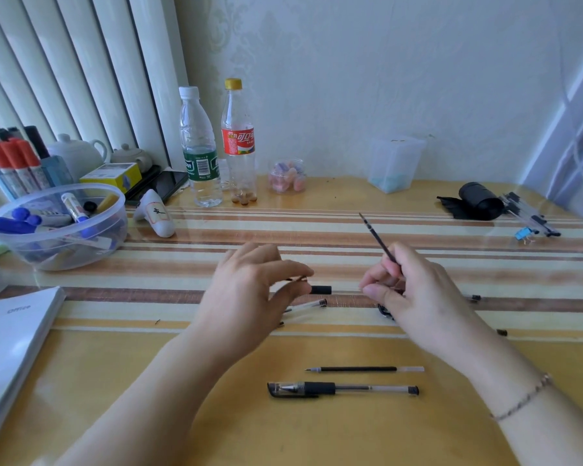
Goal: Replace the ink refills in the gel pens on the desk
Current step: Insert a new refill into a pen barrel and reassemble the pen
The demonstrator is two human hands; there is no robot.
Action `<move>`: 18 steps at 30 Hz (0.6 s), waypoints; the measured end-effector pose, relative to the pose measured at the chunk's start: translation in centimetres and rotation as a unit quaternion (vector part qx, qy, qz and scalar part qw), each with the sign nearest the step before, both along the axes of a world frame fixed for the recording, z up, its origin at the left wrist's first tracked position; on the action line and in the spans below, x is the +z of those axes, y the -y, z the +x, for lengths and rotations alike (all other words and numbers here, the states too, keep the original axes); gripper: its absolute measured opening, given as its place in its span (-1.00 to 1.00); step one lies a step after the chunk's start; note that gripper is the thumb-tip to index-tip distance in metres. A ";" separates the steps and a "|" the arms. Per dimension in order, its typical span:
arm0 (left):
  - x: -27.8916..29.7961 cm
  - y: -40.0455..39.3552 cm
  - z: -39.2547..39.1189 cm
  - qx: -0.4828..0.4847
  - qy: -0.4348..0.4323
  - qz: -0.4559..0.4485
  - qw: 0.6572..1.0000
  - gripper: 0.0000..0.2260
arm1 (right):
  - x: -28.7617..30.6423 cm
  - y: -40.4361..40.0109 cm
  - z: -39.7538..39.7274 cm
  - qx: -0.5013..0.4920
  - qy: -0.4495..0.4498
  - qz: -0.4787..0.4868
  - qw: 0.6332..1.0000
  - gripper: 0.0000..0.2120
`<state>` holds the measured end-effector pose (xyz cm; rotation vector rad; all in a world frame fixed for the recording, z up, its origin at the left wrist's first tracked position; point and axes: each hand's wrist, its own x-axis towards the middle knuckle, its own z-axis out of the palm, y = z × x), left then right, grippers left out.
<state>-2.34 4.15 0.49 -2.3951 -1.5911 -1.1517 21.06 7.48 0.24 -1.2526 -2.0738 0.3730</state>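
Our left hand (249, 290) pinches a pen barrel (320, 290) over the desk (216, 415); our right hand (414, 290) pinches a refill (377, 238).

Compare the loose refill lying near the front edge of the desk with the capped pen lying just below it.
The loose refill is a bare thin rod: a dark stretch, a clear right end, its fine tip exposed at the left. The capped pen is thicker, with a black cap, a black grip and a clear barrel showing a refill inside. The refill is slightly shorter. Both lie flat and parallel on the desk, tips pointing left, touched by neither hand.
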 end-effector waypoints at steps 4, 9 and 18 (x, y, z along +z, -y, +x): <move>-0.4 0.1 0.4 -0.017 -0.067 -0.013 0.998 -0.88 | -0.1 0.5 -0.7 0.009 -0.034 -0.010 0.999 -0.53; -0.6 0.0 0.1 -0.007 -0.106 -0.004 0.994 -0.89 | -0.2 1.1 -1.5 0.040 -0.081 -0.058 0.994 -0.62; -0.4 -1.3 -2.3 0.107 -0.042 0.041 0.992 -0.89 | 0.8 0.0 1.0 -0.005 -0.026 0.046 0.999 -0.63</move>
